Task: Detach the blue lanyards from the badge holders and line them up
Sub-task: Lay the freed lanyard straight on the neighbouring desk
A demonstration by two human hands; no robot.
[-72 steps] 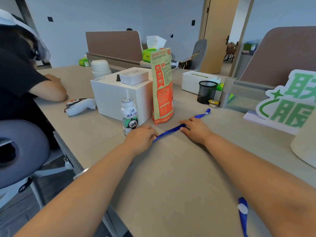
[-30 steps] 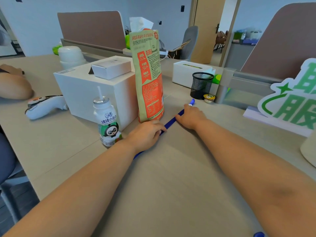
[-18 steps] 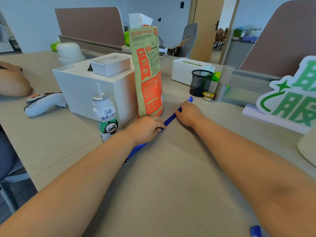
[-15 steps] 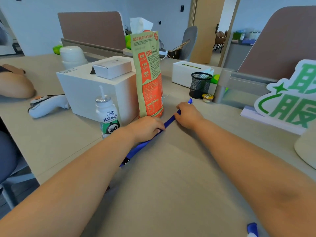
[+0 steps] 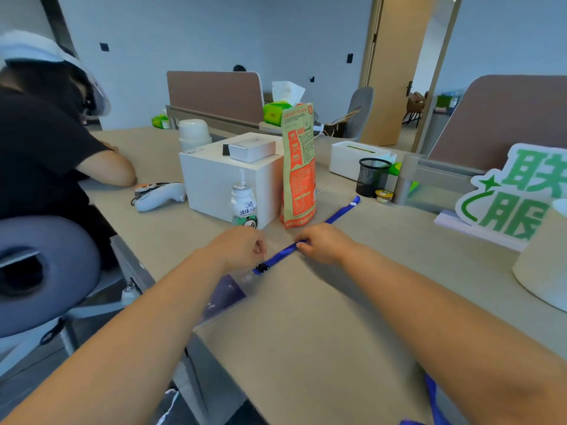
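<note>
Your right hand [image 5: 322,243] pinches the blue lanyard [image 5: 310,237] against the beige desk [image 5: 322,317]; your left hand [image 5: 242,246], loosely curled, holds nothing visible.

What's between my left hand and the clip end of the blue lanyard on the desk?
Nothing visible. The left hand hovers just beside the black clip at the near end of the blue lanyard, with bare table between them. The right hand already pins the strap.

Green characters "联服" (partly cropped) on white sign [image 5: 518,194]
</note>
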